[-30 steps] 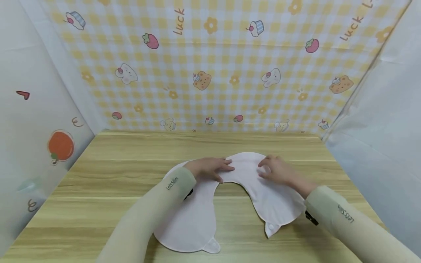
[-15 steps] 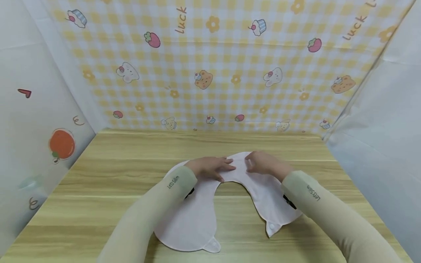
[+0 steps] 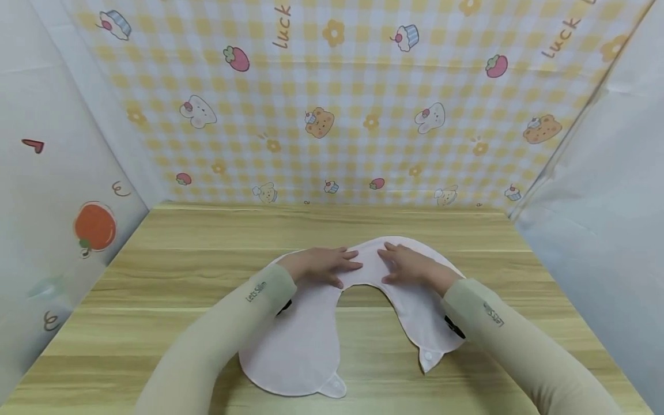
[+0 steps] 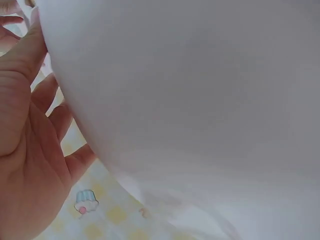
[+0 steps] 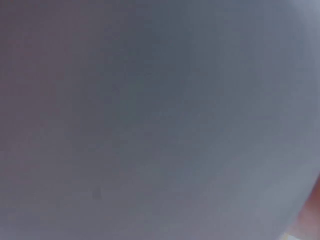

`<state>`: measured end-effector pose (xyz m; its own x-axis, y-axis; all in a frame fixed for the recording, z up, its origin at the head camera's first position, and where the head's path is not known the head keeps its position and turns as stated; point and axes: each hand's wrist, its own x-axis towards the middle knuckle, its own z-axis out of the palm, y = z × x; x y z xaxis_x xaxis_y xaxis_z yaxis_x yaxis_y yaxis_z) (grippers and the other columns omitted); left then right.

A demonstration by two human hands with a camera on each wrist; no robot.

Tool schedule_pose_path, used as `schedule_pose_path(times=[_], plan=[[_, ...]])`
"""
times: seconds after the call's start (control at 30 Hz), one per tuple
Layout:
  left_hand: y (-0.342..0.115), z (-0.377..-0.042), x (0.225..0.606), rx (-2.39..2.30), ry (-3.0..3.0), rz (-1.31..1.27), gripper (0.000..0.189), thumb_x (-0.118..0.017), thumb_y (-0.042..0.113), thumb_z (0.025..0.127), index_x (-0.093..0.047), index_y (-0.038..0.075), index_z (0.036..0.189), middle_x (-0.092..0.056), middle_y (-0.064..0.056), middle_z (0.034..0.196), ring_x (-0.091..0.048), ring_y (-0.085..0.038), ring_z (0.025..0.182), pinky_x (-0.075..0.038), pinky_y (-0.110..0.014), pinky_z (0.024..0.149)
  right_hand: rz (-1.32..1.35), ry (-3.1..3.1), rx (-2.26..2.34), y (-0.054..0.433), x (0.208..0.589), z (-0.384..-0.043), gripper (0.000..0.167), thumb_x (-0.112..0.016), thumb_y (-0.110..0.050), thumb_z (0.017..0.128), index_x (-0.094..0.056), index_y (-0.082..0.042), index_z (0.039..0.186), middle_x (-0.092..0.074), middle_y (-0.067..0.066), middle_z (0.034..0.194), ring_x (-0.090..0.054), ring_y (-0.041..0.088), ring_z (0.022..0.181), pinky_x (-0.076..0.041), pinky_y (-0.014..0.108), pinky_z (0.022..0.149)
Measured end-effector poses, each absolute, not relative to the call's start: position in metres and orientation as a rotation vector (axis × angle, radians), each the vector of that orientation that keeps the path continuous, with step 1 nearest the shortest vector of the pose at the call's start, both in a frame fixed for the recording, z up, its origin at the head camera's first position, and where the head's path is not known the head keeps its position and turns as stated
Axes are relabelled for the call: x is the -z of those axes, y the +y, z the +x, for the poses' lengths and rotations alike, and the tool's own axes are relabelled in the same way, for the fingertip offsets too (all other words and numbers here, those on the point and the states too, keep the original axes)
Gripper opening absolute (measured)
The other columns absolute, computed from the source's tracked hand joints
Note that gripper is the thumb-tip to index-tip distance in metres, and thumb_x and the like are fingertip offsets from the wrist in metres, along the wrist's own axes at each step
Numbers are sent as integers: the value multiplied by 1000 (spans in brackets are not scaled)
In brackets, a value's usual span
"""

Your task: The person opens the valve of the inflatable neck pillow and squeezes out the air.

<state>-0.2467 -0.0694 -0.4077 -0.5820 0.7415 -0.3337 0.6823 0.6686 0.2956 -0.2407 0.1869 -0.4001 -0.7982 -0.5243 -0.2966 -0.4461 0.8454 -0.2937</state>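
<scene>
A pale pink U-shaped neck pillow (image 3: 295,351) lies on the wooden table with its curve at the back and both ends toward me. Each end has a small tab, and a round snap shows on the right one. My left hand (image 3: 324,266) rests on the left of the curve, fingers spread and pointing right. Across from it, my right hand (image 3: 410,265) touches the right of the curve with fingers apart. In the left wrist view the left hand (image 4: 30,135) lies along the edge of the pillow (image 4: 190,100). Blurred cloth (image 5: 160,120) fills most of the right wrist view.
The wooden table (image 3: 155,288) reaches back to a yellow checked cloth wall (image 3: 353,86) printed with cartoons. White side sheets hang on the left (image 3: 52,104) and right (image 3: 596,230).
My right hand has moved left along the pillow toward the left hand, and its fingers, bent before, are now spread. The left hand stays nearly in place.
</scene>
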Motion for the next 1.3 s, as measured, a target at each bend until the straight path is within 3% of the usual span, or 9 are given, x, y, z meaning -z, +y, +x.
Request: schedule_pose_path(times=[0.3,0.53,0.7,0.9,1.3], plan=[[-99,-233,408,-143,2482,1052,71,-59,44,97,-26,28,158,-11,1,168,-7,-26,156,-21,-64,119,-630,2629,368,198,402,-234,82,-66,-42,93,-27,-9,157,-11,27,164,-5,59,146,-13,69,117],[-121,-226,410,-229,2478,992,77,-60,46,96,-22,23,159,-8,-2,169,-3,-29,156,-13,-62,122,-569,2635,360,208,408,-227,87,-56,-55,95,-15,-15,160,-1,22,166,5,57,147,-11,80,110],[-137,-223,409,-265,2504,1005,80,-61,46,95,-24,16,159,-13,-7,168,-7,-34,155,-17,-60,122,-533,2647,350,210,413,-225,88,-52,-61,95,-12,-19,161,2,16,167,7,52,149,-11,85,104],[-155,-220,411,-291,2533,922,83,-64,50,93,-23,21,159,-13,-1,168,-7,-31,156,-18,-60,121,-521,2664,356,209,414,-223,87,-52,-61,95,-13,-20,161,1,15,168,6,51,150,-10,84,104],[-188,-205,410,-267,2569,791,90,-56,62,92,-13,24,161,-2,-2,169,-1,-36,155,-11,-76,113,-512,2703,356,209,416,-217,87,-50,-64,94,-16,-20,160,-2,16,168,3,52,150,-11,85,104]])
